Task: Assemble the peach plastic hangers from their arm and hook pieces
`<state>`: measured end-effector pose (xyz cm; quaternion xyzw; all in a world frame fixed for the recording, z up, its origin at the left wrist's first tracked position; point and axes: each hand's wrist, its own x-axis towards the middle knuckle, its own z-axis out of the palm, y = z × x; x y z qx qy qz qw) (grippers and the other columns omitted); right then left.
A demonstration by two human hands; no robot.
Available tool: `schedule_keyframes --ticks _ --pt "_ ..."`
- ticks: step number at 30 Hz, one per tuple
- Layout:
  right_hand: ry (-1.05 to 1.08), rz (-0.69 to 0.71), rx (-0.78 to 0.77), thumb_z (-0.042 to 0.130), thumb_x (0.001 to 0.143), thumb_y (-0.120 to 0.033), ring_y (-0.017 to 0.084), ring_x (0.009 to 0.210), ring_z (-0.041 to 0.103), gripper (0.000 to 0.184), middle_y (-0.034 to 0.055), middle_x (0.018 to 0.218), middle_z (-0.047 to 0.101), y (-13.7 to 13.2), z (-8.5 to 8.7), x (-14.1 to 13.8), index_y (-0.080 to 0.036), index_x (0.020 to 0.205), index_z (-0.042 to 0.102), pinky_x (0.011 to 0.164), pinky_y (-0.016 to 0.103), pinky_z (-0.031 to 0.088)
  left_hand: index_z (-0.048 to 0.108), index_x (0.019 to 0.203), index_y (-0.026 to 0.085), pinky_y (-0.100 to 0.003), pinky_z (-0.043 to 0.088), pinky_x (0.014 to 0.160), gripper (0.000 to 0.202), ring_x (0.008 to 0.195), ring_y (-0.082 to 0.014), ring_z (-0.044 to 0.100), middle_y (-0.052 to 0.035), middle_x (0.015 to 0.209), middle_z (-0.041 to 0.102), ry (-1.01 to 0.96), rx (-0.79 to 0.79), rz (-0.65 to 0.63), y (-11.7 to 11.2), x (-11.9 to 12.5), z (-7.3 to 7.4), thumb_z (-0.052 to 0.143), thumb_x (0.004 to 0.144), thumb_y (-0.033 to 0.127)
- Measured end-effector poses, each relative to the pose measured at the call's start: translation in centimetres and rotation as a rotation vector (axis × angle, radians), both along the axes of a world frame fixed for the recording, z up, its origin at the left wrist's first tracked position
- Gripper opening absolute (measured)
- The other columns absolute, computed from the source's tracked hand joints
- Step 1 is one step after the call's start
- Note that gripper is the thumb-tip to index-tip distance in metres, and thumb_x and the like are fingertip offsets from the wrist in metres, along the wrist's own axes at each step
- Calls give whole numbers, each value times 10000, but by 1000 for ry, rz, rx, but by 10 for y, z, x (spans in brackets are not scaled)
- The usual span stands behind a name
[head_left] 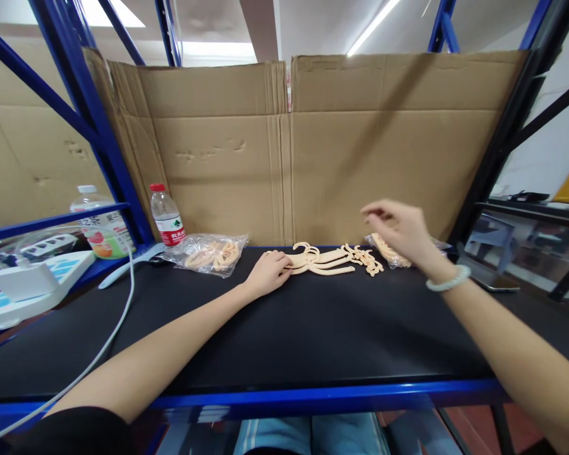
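Note:
My left hand (268, 274) rests on the black tabletop, its fingers curled over the left end of a group of beige curved pieces (329, 259). These have long arms and a hook-like curl, a little like hangers; what they are I cannot tell for sure. My right hand (398, 229) is raised above the table, slightly blurred, fingers bent loosely apart with nothing visible in them. It wears a pale bead bracelet on the wrist. Right of the long pieces lies a pile of small beige parts (366, 258). Behind the right hand sits a clear bag of beige pieces (389, 253), partly hidden.
Another clear bag of beige pieces (213, 254) lies left, beside a red-capped water bottle (167, 216). A white cable (123, 309) crosses the left side, near a power strip (71, 278). Cardboard (218, 170) walls the back. A phone-like flat object (495, 282) lies right.

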<state>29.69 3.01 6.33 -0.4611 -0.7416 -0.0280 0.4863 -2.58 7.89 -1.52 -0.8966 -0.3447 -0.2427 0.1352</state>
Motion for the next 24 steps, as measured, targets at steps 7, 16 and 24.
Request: schedule_keyframes --ticks 7,16,24 --pt "-319 -129 -232 485 761 -141 197 655 615 257 76 773 700 49 -58 42 -146 895 705 613 302 457 621 911 186 -347 420 814 99 941 -219 573 -57 962 655 0 -15 14 3 -1 -4 541 864 218" --pt "-628 117 -378 557 748 -109 227 860 611 259 101 952 665 51 -57 50 -170 933 727 779 319 473 633 870 174 -343 440 796 106 905 -223 586 -70 937 657 13 -51 -17 0 1 0 561 869 252" --pt "-595 162 -404 587 776 -214 211 800 589 141 98 946 604 49 -60 46 -184 805 722 748 332 471 588 839 174 -324 459 784 104 851 -199 582 -56 879 623 -56 -148 -65 5 1 -3 524 886 241"
